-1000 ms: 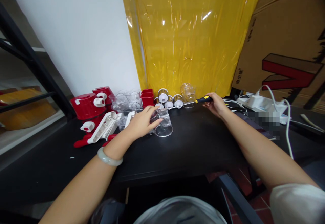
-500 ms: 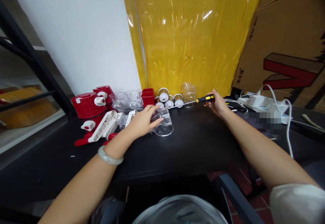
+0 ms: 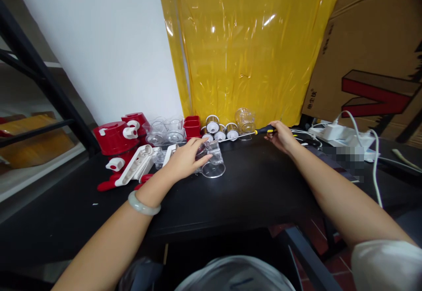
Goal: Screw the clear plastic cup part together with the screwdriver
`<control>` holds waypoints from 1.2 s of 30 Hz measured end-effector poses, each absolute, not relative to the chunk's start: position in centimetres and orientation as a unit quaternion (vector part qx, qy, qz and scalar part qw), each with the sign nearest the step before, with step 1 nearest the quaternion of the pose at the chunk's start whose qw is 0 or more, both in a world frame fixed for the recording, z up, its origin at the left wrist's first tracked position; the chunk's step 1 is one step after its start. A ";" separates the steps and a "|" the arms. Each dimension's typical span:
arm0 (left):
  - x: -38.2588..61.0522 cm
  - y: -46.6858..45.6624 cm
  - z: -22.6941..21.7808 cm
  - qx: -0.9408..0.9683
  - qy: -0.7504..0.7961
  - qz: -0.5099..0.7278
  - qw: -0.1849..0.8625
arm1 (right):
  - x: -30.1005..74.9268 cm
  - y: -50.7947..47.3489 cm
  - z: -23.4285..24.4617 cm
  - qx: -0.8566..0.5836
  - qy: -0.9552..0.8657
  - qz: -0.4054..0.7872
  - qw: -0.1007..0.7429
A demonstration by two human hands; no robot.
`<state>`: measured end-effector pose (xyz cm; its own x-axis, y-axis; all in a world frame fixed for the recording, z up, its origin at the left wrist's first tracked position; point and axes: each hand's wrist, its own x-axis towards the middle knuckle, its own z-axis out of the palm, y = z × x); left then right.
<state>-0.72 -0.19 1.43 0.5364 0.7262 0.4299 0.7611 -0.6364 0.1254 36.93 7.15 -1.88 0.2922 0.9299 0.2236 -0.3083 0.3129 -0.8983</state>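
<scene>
My left hand (image 3: 186, 159) is wrapped round a clear plastic part (image 3: 214, 168) with a wide round rim, which lies on the black table. In my right hand (image 3: 281, 136) is a screwdriver (image 3: 265, 129) with a black and yellow handle, gripped near the handle's end. Its long thin shaft points left, and the tip meets the upper end of the clear part. Fingers of my left hand hide some of that part. Just behind it stand several metal-meshed drums (image 3: 212, 124) with white ends, stacked together.
To the left are red housings (image 3: 114, 137), white handle pieces (image 3: 140, 161), clear cups (image 3: 165, 130) and a red square cup (image 3: 192, 126). Another clear part (image 3: 245, 119) stands behind the shaft. A power strip (image 3: 356, 139) with white cables lies right, below a cardboard box (image 3: 369, 53).
Very little differs. My right hand and the screwdriver handle have turned or shifted slightly, while my left hand keeps its hold on the clear part.
</scene>
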 end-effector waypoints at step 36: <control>-0.8 -0.2 1.3 -0.875 -0.424 -0.227 0.046 | 37.6 7.8 -2.5 -0.399 -0.429 0.419 0.694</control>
